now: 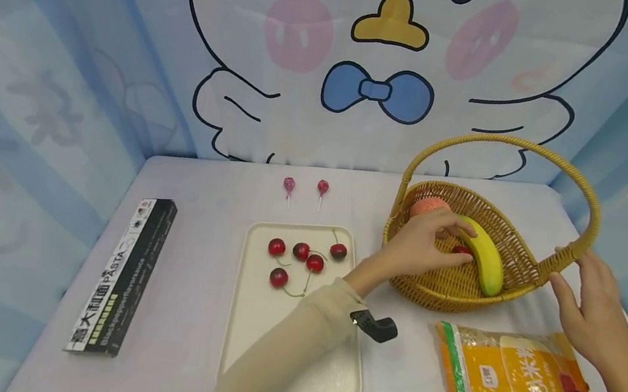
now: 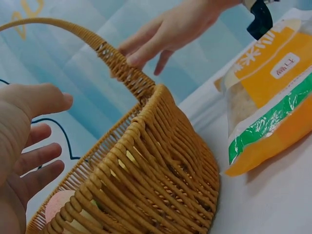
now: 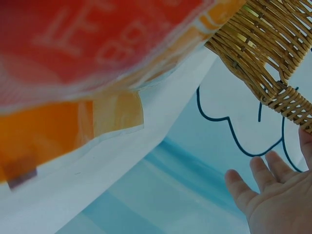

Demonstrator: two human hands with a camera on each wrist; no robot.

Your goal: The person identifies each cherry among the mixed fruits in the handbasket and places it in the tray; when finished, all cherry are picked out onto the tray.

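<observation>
Pasta box: a long black box [image 1: 122, 277] lies flat at the far left of the table [image 1: 188, 338], well apart from your hands.
Tray: a cream tray [image 1: 290, 378] sits left of centre, with five cherries [image 1: 305, 260] on its far half; your left forearm crosses its right edge.
Lollipops: two small pink lollipops [image 1: 305, 189] lie beyond the tray, near the backdrop.
Left hand: your left hand [image 1: 423, 243] reaches over the near rim into the wicker basket [image 1: 457, 288]. Its fingers are gently bent around a small red fruit [image 1: 462, 250], fingertips touching it beside the banana; the head view suggests a light pinch. In the left wrist view the fingers look spread and relaxed.
Basket contents: a yellow banana [image 1: 485, 255] lies across the middle, and a pink peach [image 1: 428, 206] rests at the back left, just beyond your knuckles.
Right hand: your right hand [image 1: 591, 305] is raised at the basket's right end, palm facing the handle base [image 1: 565, 255]. Its fingers are straight and loose, fingertips at the handle, gripping nothing.
Rice bag: an orange and green bag [image 1: 515, 388] lies flat in front of the basket, under your right wrist.
</observation>
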